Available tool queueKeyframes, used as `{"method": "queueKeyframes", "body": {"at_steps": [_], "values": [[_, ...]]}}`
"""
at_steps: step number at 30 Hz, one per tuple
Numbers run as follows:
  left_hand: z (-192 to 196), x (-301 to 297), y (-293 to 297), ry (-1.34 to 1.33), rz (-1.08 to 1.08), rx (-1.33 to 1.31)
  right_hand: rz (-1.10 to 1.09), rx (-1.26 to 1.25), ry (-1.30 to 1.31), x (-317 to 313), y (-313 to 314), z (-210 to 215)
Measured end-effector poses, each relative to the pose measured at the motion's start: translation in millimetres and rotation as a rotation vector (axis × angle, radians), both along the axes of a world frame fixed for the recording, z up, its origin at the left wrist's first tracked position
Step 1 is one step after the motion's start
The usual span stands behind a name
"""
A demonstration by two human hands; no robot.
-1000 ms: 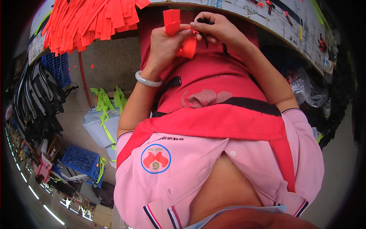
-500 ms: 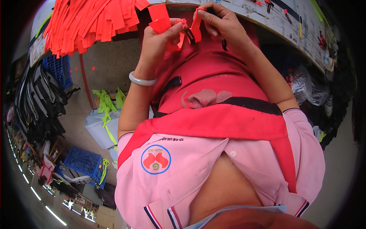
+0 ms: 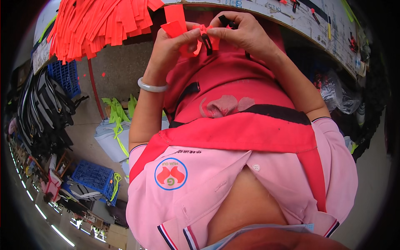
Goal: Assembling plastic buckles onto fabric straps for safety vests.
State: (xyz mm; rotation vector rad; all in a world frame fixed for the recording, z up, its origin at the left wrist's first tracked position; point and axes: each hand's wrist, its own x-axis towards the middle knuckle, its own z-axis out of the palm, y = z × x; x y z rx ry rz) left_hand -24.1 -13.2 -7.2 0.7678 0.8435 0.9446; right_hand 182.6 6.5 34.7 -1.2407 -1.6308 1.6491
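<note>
Fingers of the left hand clamp a flat, bright orange-red fabric strip, its ends standing above the hand. Between the hands hangs a slim black pull with an orange-red top; the right hand meets that top with its thumb, its fingers closed around a short black piece. At left, many orange-red strips overhang the scuffed white desk.

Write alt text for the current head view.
A person's left hand and right hand come together above a red apron, holding orange-red strips and small black pieces. A strip pile overhangs the white table at upper left.
</note>
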Motion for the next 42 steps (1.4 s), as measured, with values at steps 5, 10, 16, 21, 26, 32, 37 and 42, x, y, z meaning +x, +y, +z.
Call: {"method": "queueKeyframes", "body": {"at_steps": [5,10,16,21,26,32,37,42], "values": [[3.1,-2.1,-0.3,0.068,-0.053,0.037,0.004,0.036,-0.015,1.2,-1.6,-6.3],[4.4,-0.1,0.5,0.117,-0.027,0.071,-0.018,0.216,-0.064,0.5,-3.1,-9.5],[1.2,-1.2,-1.0,0.158,-0.026,0.129,0.007,0.178,-0.089,-1.5,-4.6,-9.0],[0.1,-0.7,0.0,0.126,-0.027,0.119,-0.165,-0.048,0.058,-7.1,-13.8,-5.4],[-2.4,16.0,-11.7,0.084,0.120,0.110,-0.259,0.064,0.175,-17.6,-15.6,-17.0],[2.9,18.5,-13.9,0.201,0.160,0.353,-0.108,0.240,0.179,-11.4,-9.2,-13.7],[-3.1,17.5,-15.1,0.282,0.188,0.451,-0.013,0.588,0.050,-10.7,-7.5,-15.1],[-4.0,19.4,-17.5,0.274,0.247,0.498,-0.046,0.525,0.136,-14.0,-10.0,-18.9]]}}
